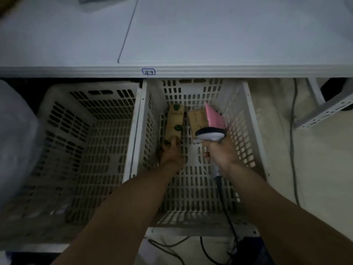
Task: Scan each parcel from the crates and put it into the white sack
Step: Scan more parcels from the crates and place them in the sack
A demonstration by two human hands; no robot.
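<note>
Dim light; both hands are working inside one crate.

- White table top (210, 35) spans the upper view, with a thin dark seam across it. On its front edge we note a small blue-outlined label (148, 72); we cannot read the writing reliably.
- Two white perforated plastic crates sit side by side below that edge. The left crate (86, 131) is too dark for us to judge its floor. The right crate (246, 131) holds three parcels at its far end.
- Pale blurred bulk (15, 131) at the left border overlaps the left crate's corner. We cannot tell whether it is the sack.
- Long tan cardboard box with green printed marks (174, 119) lies along the right crate's left wall. The left hand (172, 153) has its fingers curled over the box's near end.
- Shorter brown cardboard box (196, 119) lies just beside the tan one, to its right.
- Pink flat parcel (213, 116) stands tilted on edge against the brown box's right side, near the crate's right wall.
- Dark-and-white handheld scanner (210, 133): the right hand (220, 153) is wrapped round its handle, and its head hangs over the near end of the brown box.
- Black cable (224, 203) runs from the handle towards us over the crate's near rim.

The hands are apart, each clamped on its own item.
</note>
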